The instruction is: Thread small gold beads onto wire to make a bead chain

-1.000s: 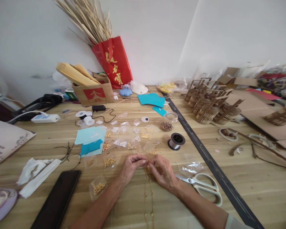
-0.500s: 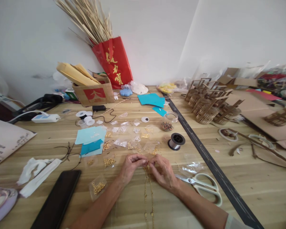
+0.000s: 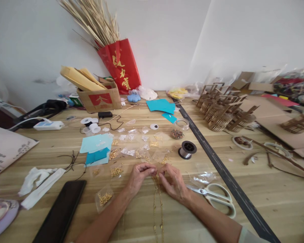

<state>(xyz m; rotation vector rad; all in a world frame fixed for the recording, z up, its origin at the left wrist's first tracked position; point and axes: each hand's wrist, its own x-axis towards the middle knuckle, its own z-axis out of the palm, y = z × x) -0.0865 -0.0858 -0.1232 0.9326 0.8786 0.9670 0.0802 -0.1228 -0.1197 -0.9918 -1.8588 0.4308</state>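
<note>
A thin gold beaded chain (image 3: 161, 206) hangs in two strands from between my hands toward the table's near edge. My left hand (image 3: 142, 175) pinches its upper end with thumb and forefinger. Just to the right, my right hand (image 3: 172, 182) is closed in a pinch on the same end, fingertips almost meeting the left ones. The exact piece between the fingertips is too small to make out. Beyond the hands lie small bags of gold beads (image 3: 164, 159) and silver findings (image 3: 128, 152). Scissors (image 3: 218, 197) rest beside my right forearm.
A black phone (image 3: 60, 212) lies left of my left forearm. A wire spool (image 3: 187, 150) stands beyond my right hand, near a dish of mixed beads (image 3: 177, 134). Small wooden baskets (image 3: 220, 114) cluster at the back right. A red bag (image 3: 123, 67) leans against the wall.
Almost nothing differs. Both hands keep their place over the chain, with only a slight shift of the fingers.
</note>
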